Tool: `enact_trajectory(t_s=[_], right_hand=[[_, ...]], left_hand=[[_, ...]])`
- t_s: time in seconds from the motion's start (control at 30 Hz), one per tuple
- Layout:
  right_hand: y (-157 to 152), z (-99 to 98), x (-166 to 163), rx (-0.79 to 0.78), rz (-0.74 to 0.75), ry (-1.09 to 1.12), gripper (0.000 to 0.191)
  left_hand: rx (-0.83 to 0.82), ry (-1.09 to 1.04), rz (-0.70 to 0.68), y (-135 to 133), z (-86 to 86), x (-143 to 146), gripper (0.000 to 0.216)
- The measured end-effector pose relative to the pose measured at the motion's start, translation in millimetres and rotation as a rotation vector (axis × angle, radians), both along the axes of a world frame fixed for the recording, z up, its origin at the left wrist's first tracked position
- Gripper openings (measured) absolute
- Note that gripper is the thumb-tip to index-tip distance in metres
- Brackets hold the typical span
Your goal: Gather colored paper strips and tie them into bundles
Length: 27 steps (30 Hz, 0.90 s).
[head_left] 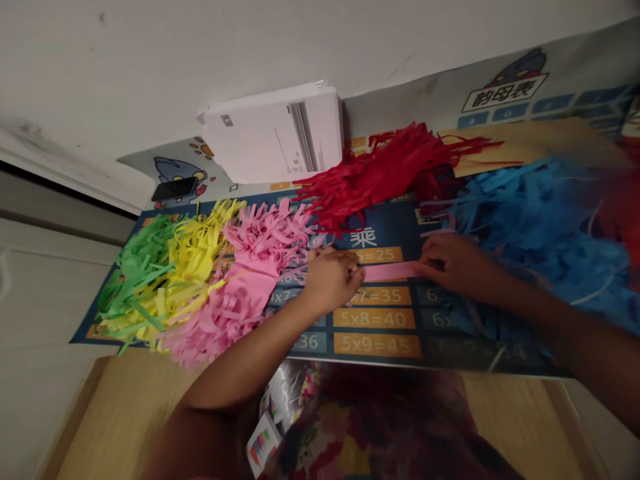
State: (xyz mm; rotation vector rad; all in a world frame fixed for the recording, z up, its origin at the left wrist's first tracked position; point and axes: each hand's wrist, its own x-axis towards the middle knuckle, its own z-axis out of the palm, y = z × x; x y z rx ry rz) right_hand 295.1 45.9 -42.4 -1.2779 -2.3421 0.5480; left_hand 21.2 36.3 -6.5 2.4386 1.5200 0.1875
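Observation:
A flat pink strip [390, 270], paper or tissue by its look, stretches between my two hands just over the printed table cover. My left hand [333, 277] pinches its left end, and my right hand [445, 263] pinches the right end. Left of my left hand lies a fringed pink bundle [257, 270], beside yellow [197, 247] and green [145, 257] ones. Behind my hands rests a red fringed bundle [370, 177]. A large blue fringed heap [545, 227] spreads around and beyond my right forearm.
A white stack with a barcode [275, 133] leans at the wall behind. A black phone [175, 190] lies at the back left. Tan sheet material [540, 143] lies at the back right. The table cover [375, 320] carries printed multiplication sums, and its front edge is close to my body.

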Motion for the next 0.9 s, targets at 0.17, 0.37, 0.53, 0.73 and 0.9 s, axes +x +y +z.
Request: enact_trajectory(t_s=[0.17,0.37,0.53,0.73,0.9], right_hand=[[1,-3.0,1,0.0,0.004,-0.023,0.027],[-3,20.7,-11,0.053,-0.056,-0.242,0.012],[-18,44.8,-28,0.351,0.228,-0.431,0.014],[-9,39.7,-32,0.332,0.317,-0.443,0.013],[-9,34.8,-33,0.336,0.238,-0.418,0.014]], left_hand=[[0.001,0.026,-0.002,1,0.2,2,0.031],[0.099,0.042,-0.046,2,-2.6,-3,0.014],[0.3,0.169,-0.519,-5,8.3,-5,0.027],[0.365,0.336,-0.552,-6,25.5,18,0.023],[0.395,0.356,-0.477,-2,16.3,19,0.019]])
